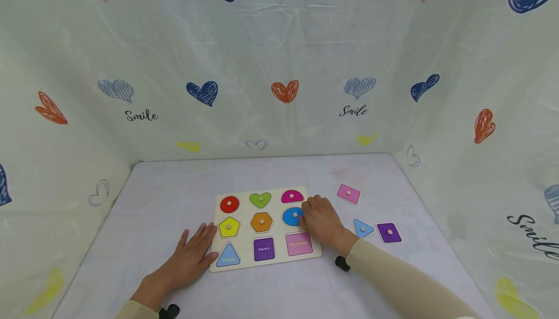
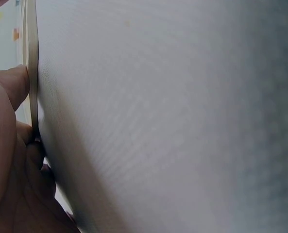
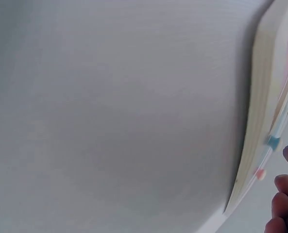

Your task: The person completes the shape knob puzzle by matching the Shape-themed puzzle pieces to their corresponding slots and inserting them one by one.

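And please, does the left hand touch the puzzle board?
Touching. The left wrist view shows it: the thumb of the left hand lies against the edge of the puzzle board, with no gap between them.

Booth [image 1: 327, 129] with heart-print sheeting [image 1: 262, 42]

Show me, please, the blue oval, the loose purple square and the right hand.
Blue oval [image 1: 289, 217], head view, on its face beside the knob.
Loose purple square [image 1: 389, 232], head view, on its knob.
Right hand [image 1: 323, 220], head view, on its back.
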`<state>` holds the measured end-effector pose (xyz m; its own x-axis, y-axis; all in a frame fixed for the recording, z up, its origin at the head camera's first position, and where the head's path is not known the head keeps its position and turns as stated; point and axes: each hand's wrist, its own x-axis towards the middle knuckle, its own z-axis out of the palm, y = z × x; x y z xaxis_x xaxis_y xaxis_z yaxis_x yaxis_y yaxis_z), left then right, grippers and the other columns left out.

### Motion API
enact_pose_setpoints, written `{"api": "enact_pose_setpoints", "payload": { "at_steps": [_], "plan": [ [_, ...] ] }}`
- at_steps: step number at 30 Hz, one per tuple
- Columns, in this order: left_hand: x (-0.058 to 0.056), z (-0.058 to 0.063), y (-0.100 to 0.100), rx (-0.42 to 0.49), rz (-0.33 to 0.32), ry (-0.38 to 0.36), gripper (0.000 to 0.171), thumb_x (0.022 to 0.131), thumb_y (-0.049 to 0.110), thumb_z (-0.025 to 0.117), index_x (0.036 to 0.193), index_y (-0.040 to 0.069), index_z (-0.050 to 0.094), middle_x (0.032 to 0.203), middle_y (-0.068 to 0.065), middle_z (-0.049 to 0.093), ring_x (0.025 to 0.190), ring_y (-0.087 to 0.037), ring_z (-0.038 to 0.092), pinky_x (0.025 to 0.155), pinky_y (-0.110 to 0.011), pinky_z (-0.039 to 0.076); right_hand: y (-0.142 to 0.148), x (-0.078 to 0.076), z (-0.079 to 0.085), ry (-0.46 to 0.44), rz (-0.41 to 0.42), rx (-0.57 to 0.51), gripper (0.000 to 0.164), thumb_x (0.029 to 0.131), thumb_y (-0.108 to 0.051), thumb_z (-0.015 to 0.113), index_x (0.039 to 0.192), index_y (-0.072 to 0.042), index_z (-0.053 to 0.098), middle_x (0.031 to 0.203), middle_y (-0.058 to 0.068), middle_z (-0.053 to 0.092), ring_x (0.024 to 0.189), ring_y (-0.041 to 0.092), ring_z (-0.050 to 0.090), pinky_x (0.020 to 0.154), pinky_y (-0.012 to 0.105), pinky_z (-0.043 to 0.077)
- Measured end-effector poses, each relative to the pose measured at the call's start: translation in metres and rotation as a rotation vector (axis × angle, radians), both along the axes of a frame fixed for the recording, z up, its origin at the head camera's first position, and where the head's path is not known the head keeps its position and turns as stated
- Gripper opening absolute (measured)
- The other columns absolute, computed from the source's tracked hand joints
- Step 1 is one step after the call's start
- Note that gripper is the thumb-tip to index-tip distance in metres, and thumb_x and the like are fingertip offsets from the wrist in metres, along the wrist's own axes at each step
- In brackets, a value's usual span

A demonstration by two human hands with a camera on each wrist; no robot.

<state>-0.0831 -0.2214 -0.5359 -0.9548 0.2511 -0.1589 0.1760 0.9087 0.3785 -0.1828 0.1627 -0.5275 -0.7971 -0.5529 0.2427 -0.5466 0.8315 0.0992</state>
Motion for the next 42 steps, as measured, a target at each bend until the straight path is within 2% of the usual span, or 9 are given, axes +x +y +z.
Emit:
{"api": "enact_pose_setpoints", "payload": {
  "at_steps": [10, 17, 20, 28, 37, 42],
  "plan": [
    [0.0, -0.001, -0.001, -0.013, 0.0, -0.01, 0.08, 0.104, 0.043, 0.063, 0.166, 0.006, 0.031, 0.172, -0.018, 0.032, 0.162, -0.041, 0.019, 0.127, -0.072, 0.0, 0.034, 0.006, -0.001, 0.021, 0.006, -0.029, 0.026, 0.09, -0.027, 0.083, 0.095, -0.007, 0.067, 0.085, 0.004, 0.059, 0.083, 0.02, 0.051, 0.072, 0.033, 0.045],
    [-0.001, -0.001, -0.001, -0.011, 0.001, 0.001, 0.08, 0.103, 0.042, 0.064, 0.166, 0.006, 0.031, 0.171, -0.018, 0.032, 0.162, -0.042, 0.02, 0.127, -0.072, 0.001, 0.069, 0.009, 0.002, 0.156, 0.051, -0.014, 0.025, 0.085, -0.023, 0.085, 0.09, -0.008, 0.066, 0.083, 0.003, 0.059, 0.081, 0.021, 0.05, 0.07, 0.034, 0.043],
    [-0.001, -0.001, -0.001, -0.016, 0.001, 0.001, 0.079, 0.103, 0.041, 0.064, 0.166, 0.005, 0.031, 0.171, -0.018, 0.032, 0.162, -0.041, 0.02, 0.127, -0.072, 0.0, 0.085, 0.009, 0.003, 0.178, 0.072, -0.002, 0.026, 0.084, -0.023, 0.085, 0.089, -0.008, 0.064, 0.083, 0.003, 0.057, 0.08, 0.022, 0.05, 0.07, 0.034, 0.041],
    [-0.001, -0.001, -0.001, -0.015, -0.001, -0.005, 0.079, 0.104, 0.04, 0.064, 0.166, 0.005, 0.031, 0.172, -0.018, 0.032, 0.162, -0.041, 0.02, 0.127, -0.071, 0.0, 0.127, 0.009, 0.005, 0.105, 0.135, 0.046, 0.019, 0.086, -0.022, 0.078, 0.094, -0.01, 0.066, 0.088, 0.002, 0.057, 0.084, 0.021, 0.049, 0.075, 0.034, 0.04],
    [-0.002, -0.004, -0.001, -0.03, -0.005, -0.004, 0.079, 0.105, 0.042, 0.062, 0.166, 0.006, 0.029, 0.172, -0.016, 0.031, 0.162, -0.04, 0.019, 0.128, -0.07, 0.0, 0.169, 0.008, -0.005, 0.131, 0.228, 0.039, 0.014, 0.082, -0.018, 0.066, 0.093, -0.011, 0.061, 0.088, 0.0, 0.053, 0.082, 0.018, 0.045, 0.076, 0.031, 0.04],
    [-0.002, -0.004, -0.001, -0.024, -0.004, 0.004, 0.078, 0.105, 0.041, 0.062, 0.166, 0.005, 0.03, 0.172, -0.017, 0.031, 0.162, -0.04, 0.019, 0.128, -0.07, 0.0, 0.18, 0.009, -0.007, 0.112, 0.225, 0.033, 0.017, 0.083, -0.018, 0.069, 0.095, -0.01, 0.062, 0.092, 0.001, 0.056, 0.085, 0.019, 0.047, 0.077, 0.033, 0.041]
  ]
}}
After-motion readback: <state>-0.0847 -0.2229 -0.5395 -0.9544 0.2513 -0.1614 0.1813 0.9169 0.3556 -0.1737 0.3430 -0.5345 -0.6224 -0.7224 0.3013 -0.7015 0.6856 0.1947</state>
